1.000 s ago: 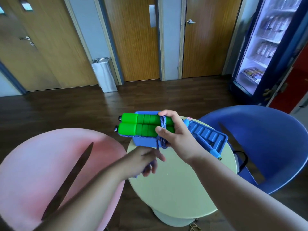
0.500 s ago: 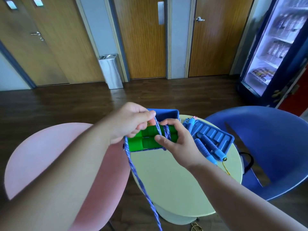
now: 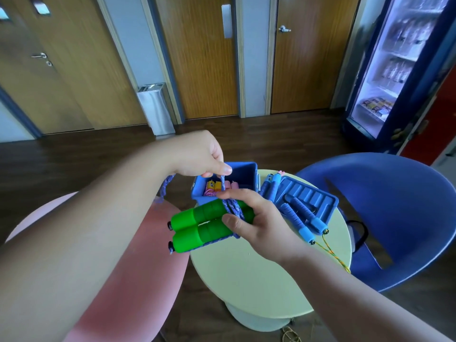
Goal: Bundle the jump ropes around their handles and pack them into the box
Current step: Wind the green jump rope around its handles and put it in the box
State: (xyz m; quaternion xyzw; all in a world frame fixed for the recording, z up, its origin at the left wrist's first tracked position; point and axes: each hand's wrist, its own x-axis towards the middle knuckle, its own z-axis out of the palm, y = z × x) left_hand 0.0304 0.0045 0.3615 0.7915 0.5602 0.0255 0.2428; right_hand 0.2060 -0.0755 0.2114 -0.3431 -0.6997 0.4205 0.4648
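Overlapping blue box [image 3: 244,167], green handles [image 3: 195,228], purple rope [image 3: 232,206], lid [image 3: 330,201] beside, blue-handled ropes [image 3: 302,215]

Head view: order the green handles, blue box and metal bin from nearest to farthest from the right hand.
1. Green handles, held in the right hand.
2. Blue box, on the table just behind it.
3. Metal bin, far back by the doors.

An office-style break area: wooden doors [image 3: 207,58], lit drinks fridge [image 3: 399,58], plastic chairs round a small table [image 3: 259,280]
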